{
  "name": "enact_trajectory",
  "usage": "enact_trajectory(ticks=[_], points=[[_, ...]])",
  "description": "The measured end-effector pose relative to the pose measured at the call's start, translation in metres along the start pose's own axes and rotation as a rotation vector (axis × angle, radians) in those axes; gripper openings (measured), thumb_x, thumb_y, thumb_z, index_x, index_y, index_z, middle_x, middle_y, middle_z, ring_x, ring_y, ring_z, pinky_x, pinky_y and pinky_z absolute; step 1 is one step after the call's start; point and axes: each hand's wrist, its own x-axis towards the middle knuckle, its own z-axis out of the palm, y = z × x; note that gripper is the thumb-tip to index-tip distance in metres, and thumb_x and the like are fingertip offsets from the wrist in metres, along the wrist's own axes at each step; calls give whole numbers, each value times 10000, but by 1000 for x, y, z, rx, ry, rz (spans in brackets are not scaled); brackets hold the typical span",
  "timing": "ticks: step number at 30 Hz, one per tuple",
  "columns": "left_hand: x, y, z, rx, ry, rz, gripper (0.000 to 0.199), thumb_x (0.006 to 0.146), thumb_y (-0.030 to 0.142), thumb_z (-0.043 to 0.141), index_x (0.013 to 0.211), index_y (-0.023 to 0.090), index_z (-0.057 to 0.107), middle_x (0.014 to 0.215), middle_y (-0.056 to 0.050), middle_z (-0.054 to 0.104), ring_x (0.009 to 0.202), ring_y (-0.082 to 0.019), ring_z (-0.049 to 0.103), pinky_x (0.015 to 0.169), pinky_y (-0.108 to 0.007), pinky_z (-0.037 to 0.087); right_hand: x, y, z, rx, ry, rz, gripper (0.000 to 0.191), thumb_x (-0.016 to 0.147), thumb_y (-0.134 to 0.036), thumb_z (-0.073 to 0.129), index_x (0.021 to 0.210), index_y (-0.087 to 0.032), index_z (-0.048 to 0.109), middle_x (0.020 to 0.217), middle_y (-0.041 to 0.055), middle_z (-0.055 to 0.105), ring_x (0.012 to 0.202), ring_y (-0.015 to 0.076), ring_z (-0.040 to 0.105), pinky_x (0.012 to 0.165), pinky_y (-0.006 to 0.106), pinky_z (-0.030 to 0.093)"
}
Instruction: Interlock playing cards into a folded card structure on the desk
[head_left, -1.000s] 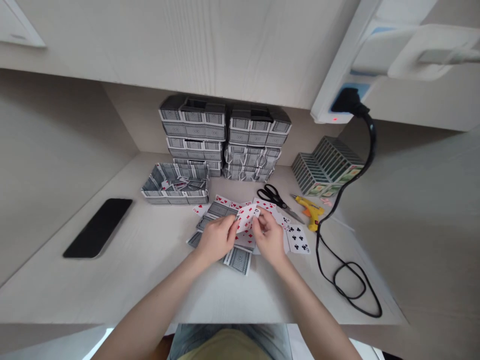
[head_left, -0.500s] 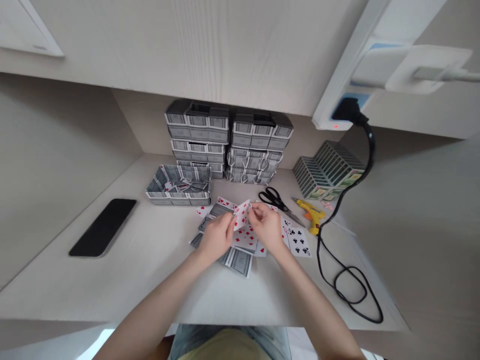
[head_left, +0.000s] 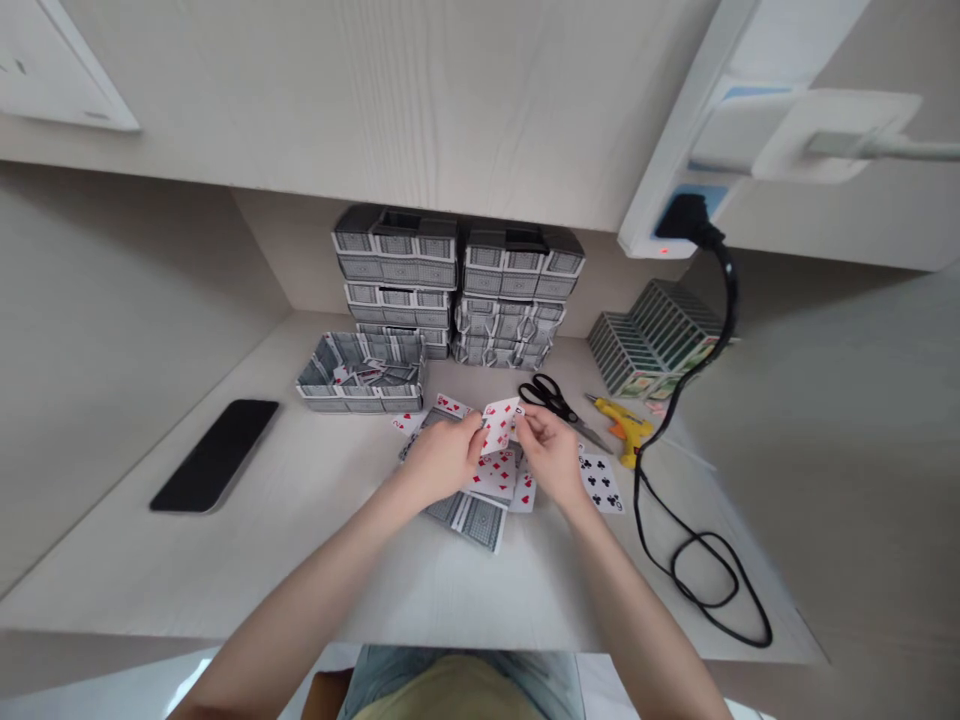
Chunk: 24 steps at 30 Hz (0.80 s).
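My left hand (head_left: 441, 458) is closed, pinching a red diamond playing card (head_left: 498, 426) by its left edge, face toward me. Close beside it, my right hand (head_left: 551, 452) has its fingers closed on the edge of another card whose Q corner (head_left: 520, 411) shows; most of that card is hidden. The two held cards overlap or touch. Below them lies a loose pile of cards, with a red diamond card (head_left: 493, 474) face up and grey-backed cards (head_left: 471, 518) under it. A six of clubs (head_left: 600, 484) lies right of my right hand.
Open scissors (head_left: 551, 398) and a yellow glue gun (head_left: 624, 425) lie behind on the right, near a black cable (head_left: 701, 600). A card-built box (head_left: 360, 403) holds small pieces. Card boxes (head_left: 397, 265) are stacked at the back. A phone (head_left: 216, 455) lies left.
Both hands have shifted slightly right. The diamond card in the left hand has turned more toward the camera, and the Q corner by the right hand shows more clearly.
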Motion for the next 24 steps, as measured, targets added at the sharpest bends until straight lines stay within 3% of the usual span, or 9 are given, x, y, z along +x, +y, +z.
enact_trajectory(ticks=[2,5,11,15,19,21,24], points=[[6,0,-4,-75,-11,8,284,878,350,344,729,194,529,544,-13,555,474,-153,503,467,-251,255,0,1,-2,17,-17,9,263,755,-364,532,935,-180,583,869,70,688,772,196,645,704,312,499],[8,-1,1,-156,71,8,351,893,362,310,661,189,507,548,-7,556,483,-132,489,487,-238,277,-1,3,-3,13,-24,15,248,759,-375,530,912,-185,573,802,54,683,710,182,634,657,293,491],[-6,-3,22,39,217,50,257,881,256,358,721,176,543,552,-17,579,515,-140,536,500,-251,309,-9,7,5,-64,-34,38,211,774,-367,506,856,-182,570,647,19,643,560,153,586,538,252,449],[-18,2,31,110,283,200,197,863,182,380,947,156,557,596,-17,605,558,-146,572,524,-259,369,-16,7,12,-97,22,37,178,767,-350,505,801,-183,556,679,30,659,590,157,611,574,258,471],[-23,5,36,159,351,297,318,839,126,397,1147,115,471,604,-13,603,545,-146,571,529,-267,397,-22,11,18,-176,127,21,182,752,-341,522,814,-172,550,715,51,669,644,177,638,607,276,490],[-22,4,37,148,368,286,252,845,145,404,1068,119,517,578,-8,591,525,-141,564,513,-261,383,-22,13,19,-197,143,9,188,756,-339,519,828,-169,559,732,58,673,660,180,641,624,285,492],[-18,0,36,75,368,141,192,863,216,401,757,159,550,512,-2,558,476,-131,535,474,-249,335,-18,15,17,-124,90,-6,236,769,-335,510,921,-166,573,765,61,678,674,176,638,636,288,494]])
